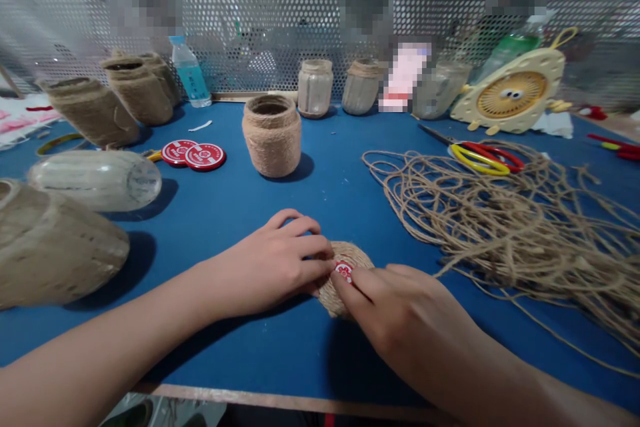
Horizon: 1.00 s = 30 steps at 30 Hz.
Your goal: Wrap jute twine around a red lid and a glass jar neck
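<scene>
Near the front of the blue table, a round red jar lid (343, 271) is covered with coiled twine (357, 255), leaving a small red and white patch bare at its centre. My left hand (285, 260) grips the lid's left side, fingers curled over the rim. With thumb and forefinger pressed together, my right hand (405, 307) works at the coil beside the bare centre. A strand runs from near this hand toward the loose twine pile (515, 227) on the right. The right fingertips partly hide what they pinch.
A twine-wrapped jar (273, 140) stands ahead, with two red lids (205, 156) to its left. Scissors (480, 157) rest on the twine pile. A clear jar (100, 180) lies at left. Behind are glass jars (315, 88), a blue bottle (191, 73) and a yellow fan (515, 93).
</scene>
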Each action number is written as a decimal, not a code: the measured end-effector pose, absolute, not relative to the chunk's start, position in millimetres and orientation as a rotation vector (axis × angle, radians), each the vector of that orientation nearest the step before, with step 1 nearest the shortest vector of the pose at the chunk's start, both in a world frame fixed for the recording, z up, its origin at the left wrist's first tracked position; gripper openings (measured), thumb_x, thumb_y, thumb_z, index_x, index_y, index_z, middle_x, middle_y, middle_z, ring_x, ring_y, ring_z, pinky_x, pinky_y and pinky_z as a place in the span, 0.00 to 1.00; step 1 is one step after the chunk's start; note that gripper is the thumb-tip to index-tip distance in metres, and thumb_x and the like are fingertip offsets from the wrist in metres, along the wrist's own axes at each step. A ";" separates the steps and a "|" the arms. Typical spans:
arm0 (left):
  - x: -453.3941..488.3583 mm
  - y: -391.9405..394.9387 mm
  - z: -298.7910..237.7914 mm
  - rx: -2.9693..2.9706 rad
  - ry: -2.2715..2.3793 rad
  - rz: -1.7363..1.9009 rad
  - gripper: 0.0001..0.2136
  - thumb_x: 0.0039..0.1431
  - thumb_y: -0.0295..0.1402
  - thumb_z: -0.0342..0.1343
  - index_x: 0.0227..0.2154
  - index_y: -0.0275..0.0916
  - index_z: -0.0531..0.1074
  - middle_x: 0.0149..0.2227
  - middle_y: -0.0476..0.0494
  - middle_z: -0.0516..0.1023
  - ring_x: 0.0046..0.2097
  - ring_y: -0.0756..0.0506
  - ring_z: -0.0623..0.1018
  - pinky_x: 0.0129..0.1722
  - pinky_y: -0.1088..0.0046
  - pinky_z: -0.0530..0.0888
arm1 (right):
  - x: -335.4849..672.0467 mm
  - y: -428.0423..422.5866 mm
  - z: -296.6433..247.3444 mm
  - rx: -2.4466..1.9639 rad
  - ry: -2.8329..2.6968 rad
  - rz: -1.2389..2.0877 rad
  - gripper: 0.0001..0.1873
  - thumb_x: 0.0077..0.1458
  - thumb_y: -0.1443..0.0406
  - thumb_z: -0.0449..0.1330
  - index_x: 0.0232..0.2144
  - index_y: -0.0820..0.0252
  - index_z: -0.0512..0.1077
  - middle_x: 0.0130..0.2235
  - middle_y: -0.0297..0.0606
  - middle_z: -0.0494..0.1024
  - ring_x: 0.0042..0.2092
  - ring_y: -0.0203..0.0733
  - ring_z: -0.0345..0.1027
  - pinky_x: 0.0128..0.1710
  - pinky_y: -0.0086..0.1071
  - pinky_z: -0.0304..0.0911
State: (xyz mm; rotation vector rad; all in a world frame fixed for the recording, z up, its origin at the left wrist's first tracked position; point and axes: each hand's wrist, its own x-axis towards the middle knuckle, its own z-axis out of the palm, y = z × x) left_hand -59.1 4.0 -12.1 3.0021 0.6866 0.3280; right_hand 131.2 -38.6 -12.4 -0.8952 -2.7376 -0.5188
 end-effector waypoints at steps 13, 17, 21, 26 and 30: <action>-59.6 0.7 -13.1 3.097 0.619 0.350 0.11 0.60 0.34 0.43 0.32 0.37 0.71 0.44 0.44 0.71 0.48 0.44 0.65 0.49 0.60 0.59 | 143.2 -20.1 -11.4 -1.104 -2.822 0.133 0.09 0.54 0.73 0.48 0.31 0.56 0.66 0.33 0.32 0.68 0.28 0.33 0.59 0.24 0.30 0.45; -59.7 0.0 -13.2 3.114 0.566 0.391 0.11 0.61 0.32 0.42 0.36 0.38 0.70 0.41 0.46 0.73 0.48 0.45 0.65 0.50 0.61 0.58 | 143.4 -18.7 -11.5 -1.083 -2.804 0.203 0.09 0.54 0.73 0.48 0.32 0.56 0.66 0.33 0.32 0.68 0.28 0.33 0.59 0.25 0.29 0.45; -59.0 -1.1 -13.1 3.098 0.531 0.407 0.10 0.61 0.30 0.42 0.37 0.38 0.70 0.37 0.46 0.74 0.47 0.46 0.66 0.50 0.63 0.58 | 143.4 -18.4 -10.8 -1.067 -2.811 0.271 0.10 0.53 0.74 0.48 0.33 0.57 0.66 0.34 0.33 0.69 0.29 0.33 0.60 0.25 0.28 0.47; -58.6 -1.9 -14.1 3.063 0.525 0.401 0.10 0.60 0.31 0.43 0.37 0.38 0.70 0.37 0.47 0.74 0.47 0.47 0.66 0.49 0.64 0.59 | 145.9 -17.5 -9.1 -1.070 -2.791 0.388 0.12 0.51 0.76 0.48 0.33 0.58 0.65 0.36 0.34 0.69 0.34 0.34 0.62 0.30 0.27 0.52; -58.8 -3.0 -14.5 3.052 0.539 0.399 0.10 0.60 0.31 0.44 0.37 0.38 0.70 0.36 0.46 0.74 0.46 0.46 0.66 0.50 0.63 0.59 | 148.9 -15.4 -5.2 -1.052 -2.826 0.435 0.12 0.50 0.78 0.47 0.31 0.59 0.65 0.34 0.34 0.68 0.31 0.33 0.60 0.28 0.27 0.50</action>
